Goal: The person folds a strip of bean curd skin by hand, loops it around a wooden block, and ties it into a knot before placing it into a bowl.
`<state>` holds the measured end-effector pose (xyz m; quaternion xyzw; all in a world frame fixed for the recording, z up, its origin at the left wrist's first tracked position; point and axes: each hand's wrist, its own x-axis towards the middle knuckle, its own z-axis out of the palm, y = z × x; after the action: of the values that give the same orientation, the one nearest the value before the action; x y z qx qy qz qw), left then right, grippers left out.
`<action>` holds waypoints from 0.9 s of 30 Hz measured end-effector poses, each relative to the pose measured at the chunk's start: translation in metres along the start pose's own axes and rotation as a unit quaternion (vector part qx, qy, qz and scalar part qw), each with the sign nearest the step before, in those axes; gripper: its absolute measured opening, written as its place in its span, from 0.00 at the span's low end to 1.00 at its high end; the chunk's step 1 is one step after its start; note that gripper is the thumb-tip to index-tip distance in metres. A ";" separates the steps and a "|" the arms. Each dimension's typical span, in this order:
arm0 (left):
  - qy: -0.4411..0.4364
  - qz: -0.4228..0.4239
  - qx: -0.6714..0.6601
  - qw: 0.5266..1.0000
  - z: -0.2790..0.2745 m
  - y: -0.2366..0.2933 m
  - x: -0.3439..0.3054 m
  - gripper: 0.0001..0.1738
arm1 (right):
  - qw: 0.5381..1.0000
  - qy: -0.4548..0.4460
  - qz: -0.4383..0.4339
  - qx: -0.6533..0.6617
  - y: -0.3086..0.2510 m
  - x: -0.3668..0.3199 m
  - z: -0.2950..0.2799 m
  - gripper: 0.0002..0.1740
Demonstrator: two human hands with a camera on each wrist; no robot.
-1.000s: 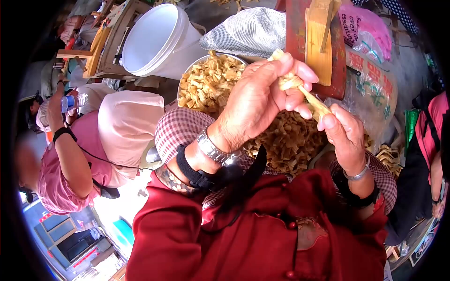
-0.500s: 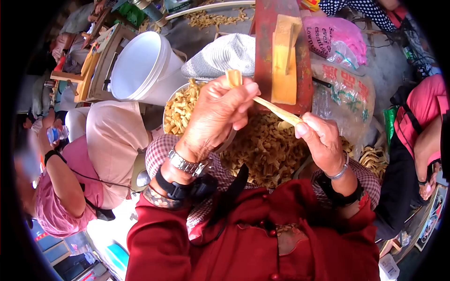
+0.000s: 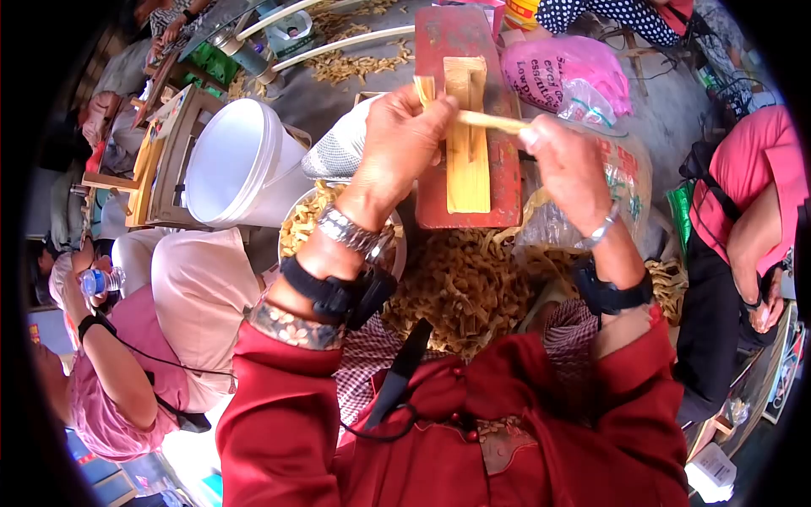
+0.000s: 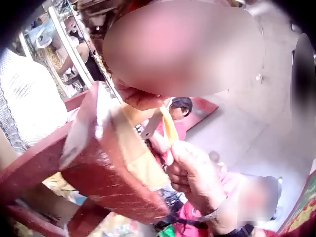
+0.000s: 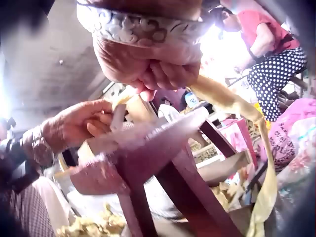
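Note:
A pale yellow, flat, limp strip is stretched between the two hands, across a wooden block. My left hand pinches one end, with a short stub of it sticking up past the fingers. The other end is gripped by my right hand, knuckles up. From that hand a long tail of the strip hangs down in the right wrist view. An upright flat piece like a blade stands on the block close by the strip. The block lies on a narrow red bench.
Below the bench is a heap of cut yellow-brown pieces. A basin of paler pieces and a white bucket stand left. Pink and clear plastic bags lie right. People sit on both sides.
Both hands have moved forward from above the heap to over the wooden block. The strip, bunched in the left hand at first, is now drawn out between them.

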<state>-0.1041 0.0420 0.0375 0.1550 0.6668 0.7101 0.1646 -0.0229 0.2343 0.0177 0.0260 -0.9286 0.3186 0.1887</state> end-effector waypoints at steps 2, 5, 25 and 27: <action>0.056 -0.011 0.103 0.993 -0.004 -0.017 0.004 0.10 | 0.996 -0.024 0.004 -0.086 0.011 -0.011 0.012 0.12; 0.030 -0.094 0.148 0.984 -0.019 0.000 -0.020 0.14 | 0.992 -0.009 0.049 0.112 0.010 -0.028 0.004 0.11; -0.126 -0.341 -0.208 0.908 -0.008 -0.031 -0.146 0.14 | 0.884 -0.081 -0.007 0.460 -0.143 -0.160 0.057 0.09; -0.057 -0.243 -0.106 0.962 -0.008 -0.035 -0.153 0.11 | 0.849 0.024 0.146 0.507 -0.139 -0.154 0.052 0.10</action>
<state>0.0305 -0.0302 0.0023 0.0099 0.5946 0.7056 0.3854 0.1257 0.0813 0.0050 -0.0253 -0.6263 0.7695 0.1226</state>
